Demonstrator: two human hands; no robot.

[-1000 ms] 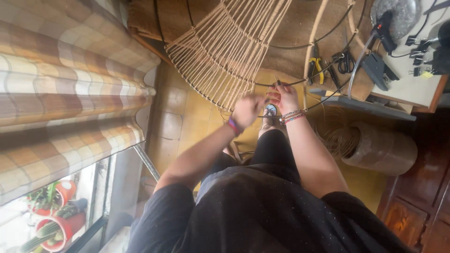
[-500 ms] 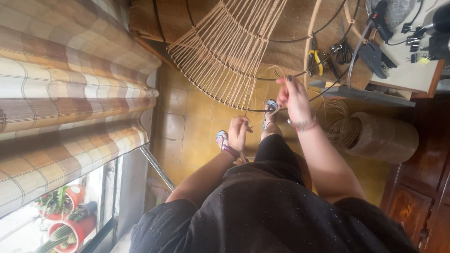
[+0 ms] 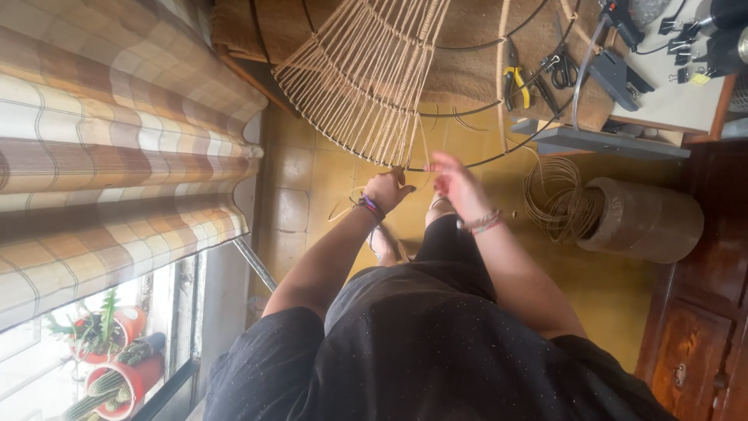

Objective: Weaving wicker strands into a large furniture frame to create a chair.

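Since half a second ago, the left hand (image 3: 387, 189) has risen from beside the knee to the lower rim of the woven frame (image 3: 366, 74), and the right hand (image 3: 454, 183) has dropped to the same rim.

Head view: the left hand is closed on the dark wire rim where the pale cords end. The right hand is blurred, fingers loosely spread just beside the rim; whether it pinches a cord cannot be told. The frame hangs above the hands, its cords fanning up from the rim.

Below lies a yellow tiled floor (image 3: 308, 168). One coil of cane (image 3: 557, 199) rests against one brown cylindrical roll (image 3: 643, 221) to the right. One pair of yellow-handled pliers (image 3: 514, 78) lies on the brown mat (image 3: 467, 70), and one white tabletop (image 3: 678, 93) carries clips and tools. A checked blind (image 3: 101, 140) covers the window at left, with two red pots of cactus (image 3: 117, 366) beneath.
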